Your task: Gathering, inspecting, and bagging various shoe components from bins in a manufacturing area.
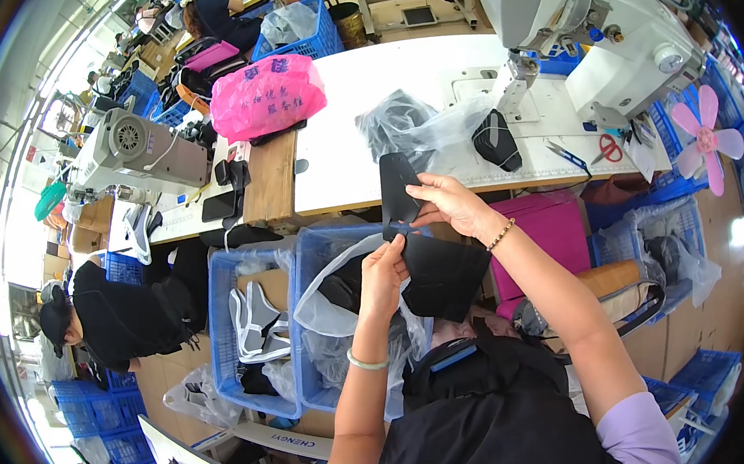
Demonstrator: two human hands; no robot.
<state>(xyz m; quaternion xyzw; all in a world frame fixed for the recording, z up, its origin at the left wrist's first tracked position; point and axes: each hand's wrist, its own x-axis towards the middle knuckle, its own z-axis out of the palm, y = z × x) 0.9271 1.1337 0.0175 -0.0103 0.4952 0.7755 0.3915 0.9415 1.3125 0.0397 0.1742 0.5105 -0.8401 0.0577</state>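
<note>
Two hands were busy over a long white counter (382, 86), the biggest thing in the room from where I stood, running off to the right under a white sewing machine (593, 32). A second, grey sewing machine (141, 147) sat on the next counter to the left, with a person in black (116, 318) bent low beside it. Below the counter's near edge stood two blue crates side by side: the right crate (308, 314) was lined with a clear plastic bag and held dark pieces, the left crate (220, 333) held grey and white cut pieces. A pink plastic bag (265, 93) lay bunched at the counter's left end, and a crumpled clear bag (410, 124) sat near the machine's needle with a small black pouch (497, 140) just beside it. A pink fan (705, 139) stood at the far right, and red-handled scissors (609, 148) lay near it.

The black fabric piece (438, 271) hung in the air above the right crate, between the counter edge and the person's lap. The left hand (384, 272) pinched its left edge from below, thumb and fingers closed on it. The right hand (447, 203) pinched the narrow upper flap (397, 186), holding it upright against the counter edge.
</note>
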